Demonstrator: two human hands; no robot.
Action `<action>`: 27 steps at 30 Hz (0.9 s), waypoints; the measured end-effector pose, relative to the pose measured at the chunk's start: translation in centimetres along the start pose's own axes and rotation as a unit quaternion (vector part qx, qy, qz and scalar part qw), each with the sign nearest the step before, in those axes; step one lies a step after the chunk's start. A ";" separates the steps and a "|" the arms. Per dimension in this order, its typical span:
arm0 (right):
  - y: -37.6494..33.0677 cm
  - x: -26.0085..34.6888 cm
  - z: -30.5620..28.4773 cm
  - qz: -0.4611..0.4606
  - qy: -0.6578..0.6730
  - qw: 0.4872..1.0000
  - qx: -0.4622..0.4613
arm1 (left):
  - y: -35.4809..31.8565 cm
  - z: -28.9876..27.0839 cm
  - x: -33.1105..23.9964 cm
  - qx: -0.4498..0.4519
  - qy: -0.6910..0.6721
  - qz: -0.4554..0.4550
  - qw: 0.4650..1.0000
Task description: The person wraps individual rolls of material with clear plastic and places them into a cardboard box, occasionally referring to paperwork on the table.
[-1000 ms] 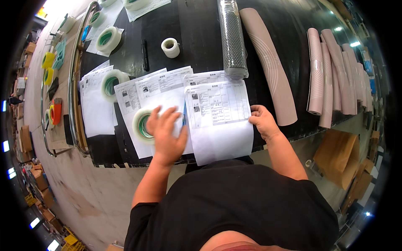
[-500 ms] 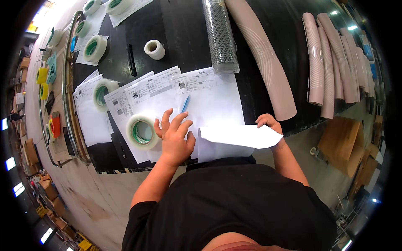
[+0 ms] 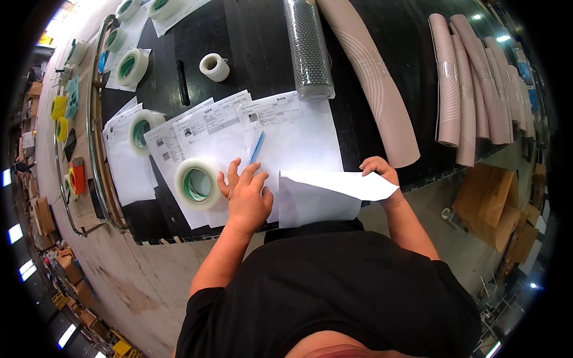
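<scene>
- Our right hand (image 3: 376, 170) now pinches the near edge of the top white sheet (image 3: 334, 185), fingers together on it; a second ago that sheet lay flat under both our hands, and now it is lifted and folded back toward us.
- Our left hand (image 3: 248, 197) has moved off that sheet and presses flat on the stack of printed forms (image 3: 227, 128), fingers spread, holding nothing.
- We judge that the top sheet is coming off the pile while the rest is pinned in place.
- A blue pen (image 3: 256, 146), just beyond our left fingertips, is now uncovered.
- A roll of clear tape (image 3: 197, 184) sits just left of our left fingers.
- The lifted sheet hides what lies under our right fingertips; its far face is unseen.
- The print on the forms is too small to make out.
- The black table (image 3: 262, 53) bends at the rim, and our body hides its near edge.
</scene>
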State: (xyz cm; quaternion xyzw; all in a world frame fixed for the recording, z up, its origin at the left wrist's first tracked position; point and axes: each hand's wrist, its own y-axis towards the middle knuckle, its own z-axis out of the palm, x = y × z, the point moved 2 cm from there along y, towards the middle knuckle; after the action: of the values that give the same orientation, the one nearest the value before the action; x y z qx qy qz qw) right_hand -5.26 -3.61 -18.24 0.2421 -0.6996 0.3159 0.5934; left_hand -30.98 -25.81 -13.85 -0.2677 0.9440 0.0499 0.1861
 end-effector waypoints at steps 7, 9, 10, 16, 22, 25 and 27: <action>0.5 0.4 0.2 0.000 -0.030 1.000 0.004 | -0.7 1.2 0.1 0.013 0.044 -0.017 0.999; 0.6 0.7 0.4 -0.037 -0.075 0.996 0.012 | -1.0 1.3 0.0 0.007 0.072 -0.017 0.997; 0.7 1.0 0.7 -0.036 -0.076 0.996 0.011 | -1.2 1.2 -0.1 0.007 0.072 -0.016 0.997; 0.9 1.8 1.8 -0.045 -0.080 0.996 0.015 | -1.6 1.1 -0.2 0.002 0.104 -0.012 0.995; 0.9 1.6 1.8 -0.061 -0.120 0.991 0.011 | -1.6 1.0 -0.5 0.013 0.075 -0.026 0.997; 0.9 1.5 1.7 -0.061 -0.126 0.990 0.016 | -1.7 1.3 -0.3 -0.005 0.071 -0.031 0.997; 0.8 1.5 1.7 -0.064 -0.124 0.990 0.013 | -1.8 1.4 -0.2 -0.014 0.076 -0.024 0.997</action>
State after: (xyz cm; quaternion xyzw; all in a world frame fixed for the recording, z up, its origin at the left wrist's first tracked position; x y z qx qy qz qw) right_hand -7.24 -4.21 -17.09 0.3318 -0.7468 0.2533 0.5177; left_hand -29.41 -26.92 -15.08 -0.2962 0.9479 0.0377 0.1109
